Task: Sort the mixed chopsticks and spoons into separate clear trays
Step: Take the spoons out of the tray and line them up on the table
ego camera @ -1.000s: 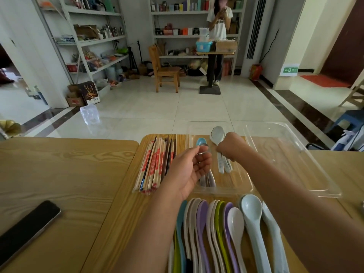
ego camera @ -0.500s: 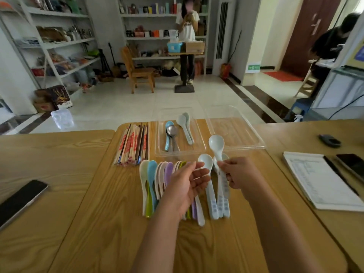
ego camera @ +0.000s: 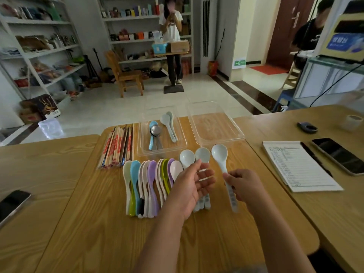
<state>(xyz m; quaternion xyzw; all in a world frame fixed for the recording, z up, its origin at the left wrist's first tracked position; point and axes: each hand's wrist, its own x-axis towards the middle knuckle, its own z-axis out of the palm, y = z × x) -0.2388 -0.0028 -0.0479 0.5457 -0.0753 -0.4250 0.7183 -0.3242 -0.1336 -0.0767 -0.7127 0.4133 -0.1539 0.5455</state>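
Spoon (ego camera: 219, 153) is pinched by its handle in right hand (ego camera: 246, 187); left hand (ego camera: 192, 189), just beside, is held open.

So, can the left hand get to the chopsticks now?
Probably yes: the left hand is open and empty, and the chopsticks lie exposed on the table, with only low spoons between.

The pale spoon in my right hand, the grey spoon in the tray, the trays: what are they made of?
Pale blue-white spoon, pinched by the right hand: probably glossy plastic or melamine, opaque with soft sheen; ceramic possible. Grey round-bowled spoon: likely polished metal, mirror-like highlights. Clear trays: thin transparent plastic, wood grain shows through.
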